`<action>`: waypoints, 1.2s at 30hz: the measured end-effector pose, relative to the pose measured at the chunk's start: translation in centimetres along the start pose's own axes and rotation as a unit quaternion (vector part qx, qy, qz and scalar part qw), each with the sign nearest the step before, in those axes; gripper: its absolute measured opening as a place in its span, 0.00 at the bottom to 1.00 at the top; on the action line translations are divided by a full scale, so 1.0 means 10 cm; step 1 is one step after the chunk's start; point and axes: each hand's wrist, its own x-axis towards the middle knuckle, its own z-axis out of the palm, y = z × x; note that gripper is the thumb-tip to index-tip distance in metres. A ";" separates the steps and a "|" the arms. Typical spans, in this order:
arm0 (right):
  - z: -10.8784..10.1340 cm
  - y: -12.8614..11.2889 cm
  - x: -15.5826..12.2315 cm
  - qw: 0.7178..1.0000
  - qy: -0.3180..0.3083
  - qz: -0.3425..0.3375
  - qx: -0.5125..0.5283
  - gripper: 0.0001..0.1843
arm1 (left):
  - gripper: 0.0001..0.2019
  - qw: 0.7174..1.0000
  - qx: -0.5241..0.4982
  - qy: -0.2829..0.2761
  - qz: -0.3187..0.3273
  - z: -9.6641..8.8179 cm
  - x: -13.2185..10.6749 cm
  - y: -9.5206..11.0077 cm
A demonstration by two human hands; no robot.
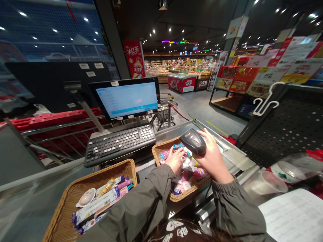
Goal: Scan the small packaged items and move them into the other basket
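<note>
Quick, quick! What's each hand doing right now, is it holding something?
Left hand: reaching into a basket; whether it grips anything cannot be told.
Right hand: closed, holding a scanner.

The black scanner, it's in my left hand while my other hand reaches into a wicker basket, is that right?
Not quite: the head view shows the black scanner in your right hand. Your left hand is the one reaching into a wicker basket.
</note>
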 end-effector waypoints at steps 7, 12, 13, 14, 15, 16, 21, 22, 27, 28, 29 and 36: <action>0.05 -0.06 0.03 1.000 0.000 -0.010 -0.006 0.25 | 0.09 1.000 0.008 -0.004 -0.021 -0.52 -0.29 -0.40; 0.14 -0.12 0.05 0.999 -0.004 -0.032 -0.002 0.23 | 0.03 0.994 0.044 0.078 -0.055 -0.89 -0.53 -0.59; 0.16 -0.14 0.06 0.999 -0.003 -0.035 -0.001 0.23 | 0.02 0.992 0.054 0.090 -0.063 -0.96 -0.57 -0.61; 0.18 -0.17 0.07 0.999 0.000 -0.037 -0.001 0.23 | 0.02 0.990 0.063 0.100 -0.072 -1.02 -0.62 -0.63; 0.20 -0.19 0.08 0.999 0.004 -0.039 0.000 0.22 | 0.03 0.988 0.071 0.110 -0.081 -1.08 -0.66 -0.65; 0.22 -0.22 0.09 0.999 0.008 -0.041 0.001 0.22 | 0.03 0.986 0.077 0.121 -0.091 -1.14 -0.71 -0.66; 0.32 -0.38 0.18 0.998 0.019 -0.058 0.011 0.23 | 0.05 0.971 0.119 0.170 -0.122 -1.36 -0.94 -0.71; 0.34 -0.41 0.20 0.998 0.018 -0.062 0.013 0.23 | 0.05 0.967 0.128 0.178 -0.128 -1.40 -0.99 -0.72; 0.45 -0.65 0.28 0.996 0.010 -0.080 0.033 0.22 | 0.05 0.948 0.160 0.219 -0.168 -1.64 -1.24 -0.77; 0.47 -0.71 0.30 0.996 0.009 -0.085 0.039 0.22 | 0.05 0.943 0.166 0.227 -0.177 -1.69 -1.29 -0.78; 0.48 -0.76 0.31 0.995 0.010 -0.091 0.045 0.22 | 0.05 0.939 0.172 0.234 -0.186 -1.74 -1.35 -0.81; 0.59 -1.10 0.36 0.989 -0.012 -0.131 0.069 0.21 | 0.06 0.909 0.208 0.273 -0.235 -2.00 -1.75 -0.98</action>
